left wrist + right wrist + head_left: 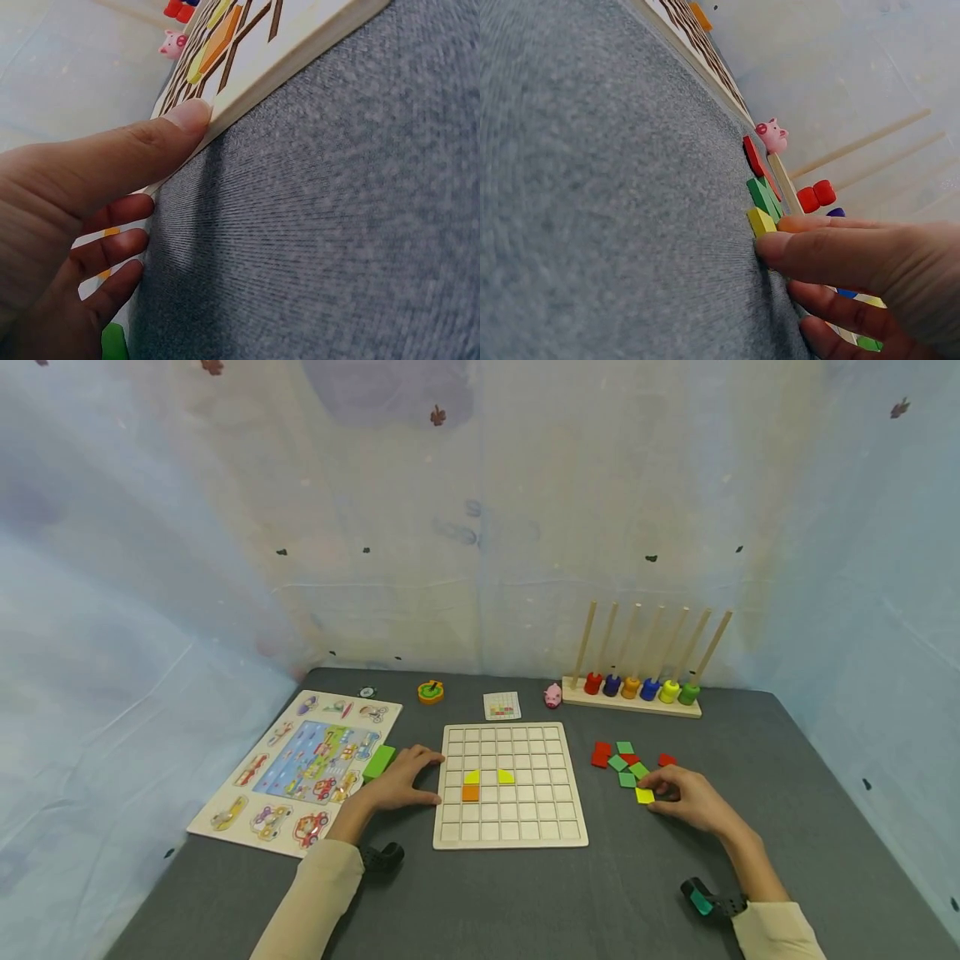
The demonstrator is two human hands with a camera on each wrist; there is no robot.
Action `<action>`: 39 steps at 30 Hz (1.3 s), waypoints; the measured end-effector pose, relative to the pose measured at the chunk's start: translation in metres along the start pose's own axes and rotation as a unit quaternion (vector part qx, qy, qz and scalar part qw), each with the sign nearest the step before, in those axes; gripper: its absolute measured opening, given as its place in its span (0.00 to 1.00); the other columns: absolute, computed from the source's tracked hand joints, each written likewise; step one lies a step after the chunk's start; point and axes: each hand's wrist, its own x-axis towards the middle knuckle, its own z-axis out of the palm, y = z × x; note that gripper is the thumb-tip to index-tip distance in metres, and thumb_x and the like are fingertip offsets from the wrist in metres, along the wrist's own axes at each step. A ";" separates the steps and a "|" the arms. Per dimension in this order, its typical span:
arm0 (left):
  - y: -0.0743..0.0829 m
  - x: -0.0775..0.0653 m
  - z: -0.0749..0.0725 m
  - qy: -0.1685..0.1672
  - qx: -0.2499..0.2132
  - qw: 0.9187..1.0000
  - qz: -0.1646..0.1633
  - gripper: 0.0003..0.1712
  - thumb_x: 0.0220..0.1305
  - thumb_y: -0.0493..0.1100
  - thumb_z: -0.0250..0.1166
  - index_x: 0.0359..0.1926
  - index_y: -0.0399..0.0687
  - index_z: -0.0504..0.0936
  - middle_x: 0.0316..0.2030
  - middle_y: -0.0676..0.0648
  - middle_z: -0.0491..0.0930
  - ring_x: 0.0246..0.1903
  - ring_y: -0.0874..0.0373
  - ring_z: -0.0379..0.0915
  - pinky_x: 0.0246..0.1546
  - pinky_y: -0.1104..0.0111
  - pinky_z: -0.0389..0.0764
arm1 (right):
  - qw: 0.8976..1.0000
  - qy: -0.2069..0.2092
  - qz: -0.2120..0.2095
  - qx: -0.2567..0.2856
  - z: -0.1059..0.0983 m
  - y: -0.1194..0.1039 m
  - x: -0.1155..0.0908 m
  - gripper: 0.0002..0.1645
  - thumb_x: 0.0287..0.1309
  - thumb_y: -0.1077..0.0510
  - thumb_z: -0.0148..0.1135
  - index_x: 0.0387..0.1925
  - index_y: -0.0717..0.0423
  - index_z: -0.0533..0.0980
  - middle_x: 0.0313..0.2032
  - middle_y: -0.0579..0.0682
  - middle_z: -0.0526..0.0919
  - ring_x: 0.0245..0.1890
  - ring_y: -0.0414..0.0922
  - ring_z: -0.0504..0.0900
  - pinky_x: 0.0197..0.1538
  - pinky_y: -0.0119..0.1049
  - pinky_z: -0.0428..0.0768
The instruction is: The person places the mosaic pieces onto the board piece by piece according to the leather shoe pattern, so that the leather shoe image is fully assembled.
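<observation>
A wooden grid board (510, 843) lies flat on the dark table. Two yellow quarter-round pieces (472, 777) and an orange square tile (470, 793) sit in its cells. At the board's left edge is my left hand (401, 781), its thumb touching the rim (247, 97) and its other fingers loosely spread. To the right of the board, my right hand (693, 797) pinches a yellow square tile (760, 223) by its edge between thumb and index finger. Green tiles (627, 780) and red tiles (601, 754) lie scattered just beyond that hand.
A vehicle picture puzzle (225, 785) is at the left, with a green block (379, 762) on its right edge. Along the back stand a small patterned card (502, 706), a pink pig figure (552, 696), a pegged bead rack (632, 703) and a round orange-green toy (431, 692).
</observation>
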 end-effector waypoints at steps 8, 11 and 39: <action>0.000 -0.001 0.000 0.002 -0.001 1.000 0.007 0.40 0.52 0.54 0.70 0.63 0.44 0.67 0.57 0.43 0.65 0.58 0.47 0.58 0.58 0.50 0.62 | 1.000 -0.015 0.015 0.010 0.002 -0.007 0.008 0.17 0.50 0.56 0.70 0.42 0.58 0.80 0.35 0.46 0.79 0.32 0.40 0.76 0.34 0.32 0.75; 0.002 -0.002 -0.001 0.002 -0.004 1.000 0.010 0.40 0.53 0.53 0.70 0.63 0.44 0.67 0.57 0.42 0.65 0.58 0.47 0.58 0.58 0.50 0.61 | 1.000 -0.015 -0.003 0.023 0.010 -0.016 0.017 0.16 0.50 0.57 0.70 0.42 0.58 0.80 0.34 0.46 0.79 0.32 0.40 0.76 0.34 0.32 0.75; 0.001 -0.001 0.000 0.003 -0.004 1.000 0.007 0.39 0.52 0.53 0.70 0.63 0.43 0.68 0.57 0.43 0.65 0.57 0.48 0.59 0.58 0.50 0.61 | 0.979 0.024 -0.195 0.049 0.132 -0.128 0.108 0.09 0.46 0.63 0.71 0.33 0.56 0.81 0.34 0.48 0.81 0.34 0.42 0.77 0.38 0.33 0.75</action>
